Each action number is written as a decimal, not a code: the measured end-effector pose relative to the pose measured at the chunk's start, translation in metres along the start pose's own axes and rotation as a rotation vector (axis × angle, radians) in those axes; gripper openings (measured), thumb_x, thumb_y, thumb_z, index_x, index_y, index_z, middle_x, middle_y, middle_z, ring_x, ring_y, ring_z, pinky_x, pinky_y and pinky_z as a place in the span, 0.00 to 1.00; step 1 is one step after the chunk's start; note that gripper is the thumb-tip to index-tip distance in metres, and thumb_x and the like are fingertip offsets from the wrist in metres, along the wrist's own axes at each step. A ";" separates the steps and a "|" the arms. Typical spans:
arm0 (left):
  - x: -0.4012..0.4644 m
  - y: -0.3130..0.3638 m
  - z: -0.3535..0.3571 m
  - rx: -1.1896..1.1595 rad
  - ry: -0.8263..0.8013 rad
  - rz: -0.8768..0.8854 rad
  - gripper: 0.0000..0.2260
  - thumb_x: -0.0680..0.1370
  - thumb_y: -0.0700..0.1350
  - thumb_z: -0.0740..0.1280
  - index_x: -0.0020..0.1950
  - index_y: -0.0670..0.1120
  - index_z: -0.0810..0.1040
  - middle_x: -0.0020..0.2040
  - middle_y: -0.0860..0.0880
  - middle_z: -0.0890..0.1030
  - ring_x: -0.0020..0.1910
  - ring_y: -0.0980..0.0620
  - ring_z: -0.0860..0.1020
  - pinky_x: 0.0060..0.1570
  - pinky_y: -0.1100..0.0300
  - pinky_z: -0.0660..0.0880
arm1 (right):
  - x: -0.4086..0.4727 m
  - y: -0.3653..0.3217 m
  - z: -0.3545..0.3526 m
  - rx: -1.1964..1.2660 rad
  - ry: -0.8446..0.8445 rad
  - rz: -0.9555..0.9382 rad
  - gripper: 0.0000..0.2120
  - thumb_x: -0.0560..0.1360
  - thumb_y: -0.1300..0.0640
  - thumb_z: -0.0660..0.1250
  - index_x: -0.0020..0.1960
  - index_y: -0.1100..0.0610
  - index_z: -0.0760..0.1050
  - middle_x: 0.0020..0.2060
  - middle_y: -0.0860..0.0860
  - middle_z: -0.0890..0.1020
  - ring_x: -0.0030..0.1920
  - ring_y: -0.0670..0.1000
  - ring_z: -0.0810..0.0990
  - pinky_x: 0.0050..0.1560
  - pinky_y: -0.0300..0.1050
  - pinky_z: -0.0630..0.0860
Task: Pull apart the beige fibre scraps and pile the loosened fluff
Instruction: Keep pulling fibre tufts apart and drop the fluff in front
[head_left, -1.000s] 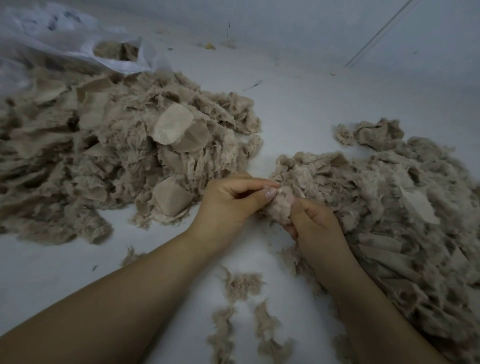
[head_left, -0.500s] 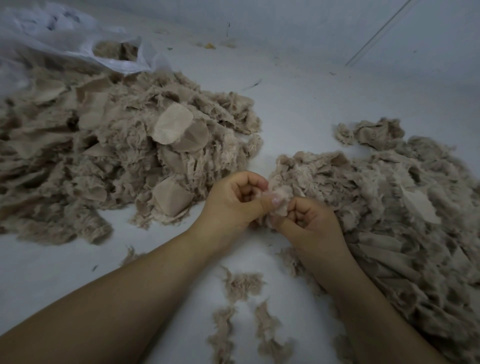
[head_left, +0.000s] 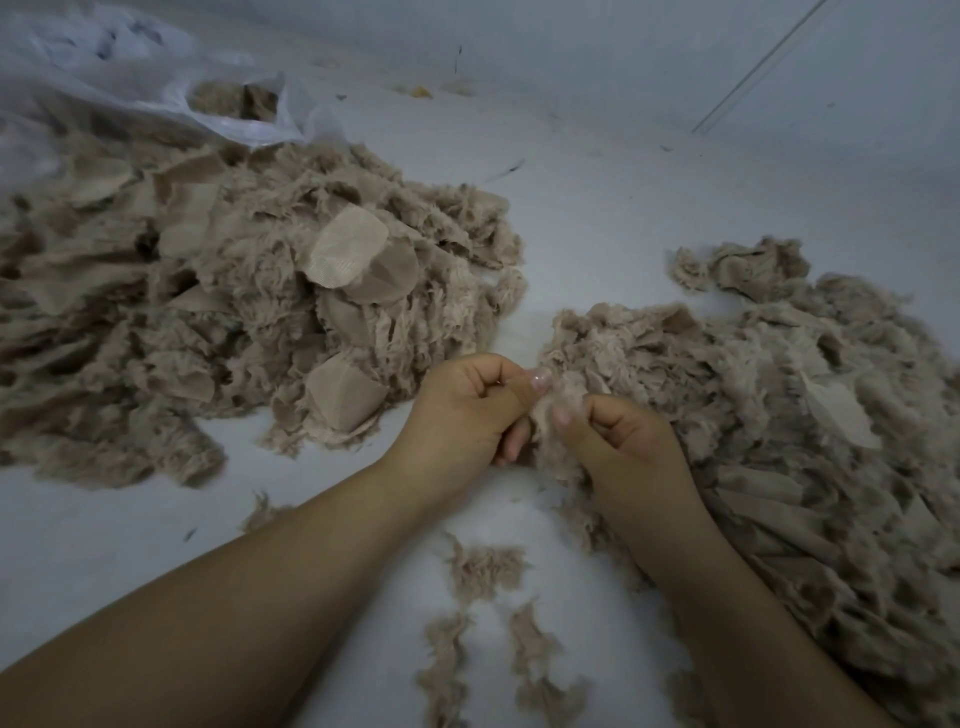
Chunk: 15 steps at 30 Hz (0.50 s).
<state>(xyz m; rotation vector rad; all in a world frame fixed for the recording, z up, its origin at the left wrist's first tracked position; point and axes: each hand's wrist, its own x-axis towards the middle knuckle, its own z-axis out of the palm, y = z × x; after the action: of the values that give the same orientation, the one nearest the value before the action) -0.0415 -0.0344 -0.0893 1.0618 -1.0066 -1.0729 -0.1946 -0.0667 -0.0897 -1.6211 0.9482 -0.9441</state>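
- Beige fibre, soft and frayed — that is the small scrap (head_left: 558, 402) you have between your two hands, just in front of the right-hand heap (head_left: 779, 415).
- Your left hand (head_left: 467, 410) has its fingers curled in, thumb pressed onto the scrap's left edge; your right hand (head_left: 618, 441) pinches the other edge with thumb against curled fingers. Each grip is closed tight on the same piece.
- Keep the two pinches close together, so the pull works on a short span and the weave gives way rather than stretching.
- Draw the hands apart sideways in small tugs, then re-pinch further along — a single long pull probably leaves lumps.
- The left-hand heap (head_left: 234, 322) shows flat woven patches among its fibres, so it looks like the unworked supply; the fluff likely belongs on the heap by your right hand.
- Loose tufts (head_left: 483, 566) lie on the white surface (head_left: 597, 218) between your forearms; gather them into the pile as you go.
- A plastic bag (head_left: 156, 88) sits behind the left heap, well away from your hands.
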 end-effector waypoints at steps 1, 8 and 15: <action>0.000 0.000 -0.001 -0.001 0.019 0.006 0.15 0.78 0.48 0.67 0.33 0.44 0.76 0.21 0.46 0.71 0.20 0.53 0.64 0.23 0.66 0.64 | 0.001 0.001 0.000 0.003 0.017 0.007 0.18 0.81 0.57 0.65 0.37 0.69 0.72 0.29 0.67 0.69 0.31 0.51 0.65 0.31 0.43 0.65; 0.000 0.000 -0.001 0.008 -0.022 0.019 0.18 0.78 0.51 0.67 0.32 0.42 0.75 0.21 0.46 0.71 0.20 0.53 0.64 0.24 0.66 0.65 | 0.001 -0.001 0.002 0.053 0.057 0.029 0.23 0.79 0.46 0.65 0.30 0.57 0.69 0.25 0.57 0.69 0.28 0.50 0.66 0.30 0.45 0.65; 0.000 0.000 -0.001 0.025 -0.029 0.017 0.14 0.75 0.51 0.68 0.35 0.42 0.78 0.21 0.47 0.70 0.20 0.53 0.64 0.25 0.65 0.64 | 0.000 0.001 -0.001 0.066 0.043 0.051 0.21 0.80 0.57 0.66 0.42 0.76 0.71 0.33 0.73 0.71 0.34 0.54 0.68 0.36 0.51 0.67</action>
<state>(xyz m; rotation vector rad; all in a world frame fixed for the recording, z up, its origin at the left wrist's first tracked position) -0.0403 -0.0339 -0.0899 1.0590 -1.0531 -1.0670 -0.1952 -0.0673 -0.0910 -1.5198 0.9732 -0.9683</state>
